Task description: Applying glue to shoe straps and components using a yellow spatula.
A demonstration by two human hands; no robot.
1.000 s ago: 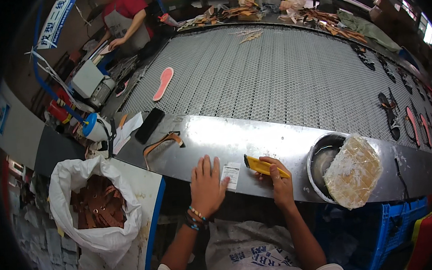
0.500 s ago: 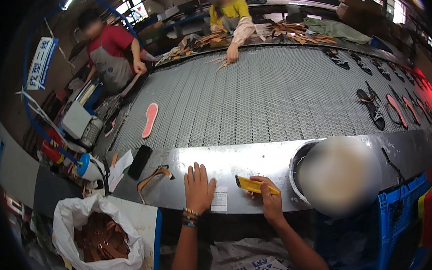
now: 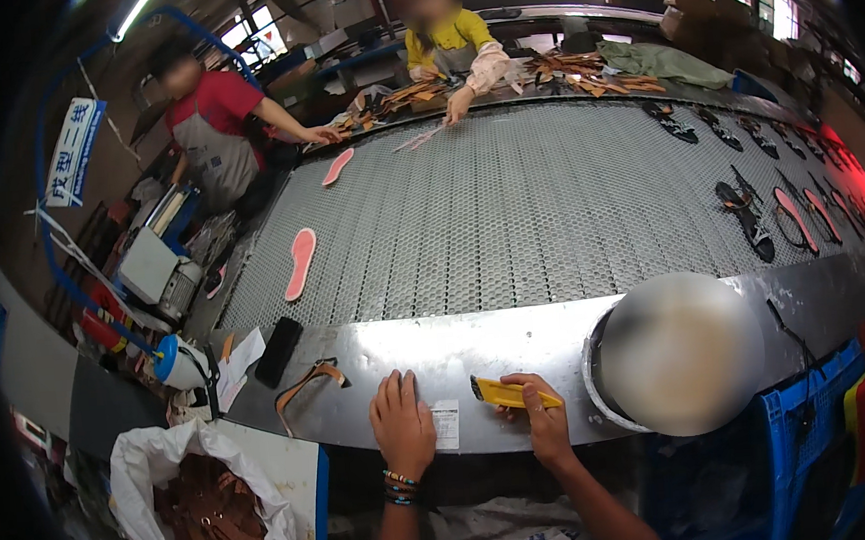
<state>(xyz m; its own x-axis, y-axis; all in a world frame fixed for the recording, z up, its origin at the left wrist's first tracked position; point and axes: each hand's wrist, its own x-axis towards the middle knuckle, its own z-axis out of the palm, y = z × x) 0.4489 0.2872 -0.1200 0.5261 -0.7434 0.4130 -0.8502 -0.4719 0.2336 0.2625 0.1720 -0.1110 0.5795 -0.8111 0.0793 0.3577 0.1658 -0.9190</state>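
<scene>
My left hand [image 3: 401,425] lies flat, fingers together, on the shiny metal ledge [image 3: 518,339] in front of a wide mesh conveyor belt [image 3: 529,213]. It holds nothing and sits beside a small white label [image 3: 446,425]. My right hand [image 3: 543,418] grips a yellow flat tool [image 3: 509,393] that rests on the ledge. A brown leather strap [image 3: 305,384] and a black flat object [image 3: 279,351] lie on the ledge to the left.
Pink insoles [image 3: 301,263] ride the belt at left; sandals [image 3: 745,213] line its right side. A round bucket [image 3: 674,353] stands at right. A white bag of brown straps [image 3: 203,502] sits lower left. Two persons [image 3: 216,115] work across the belt.
My view has tilted up, so the belt and both persons show more. The pink insole has travelled further along the belt. My hands stay on the ledge, right one still on the yellow tool.
</scene>
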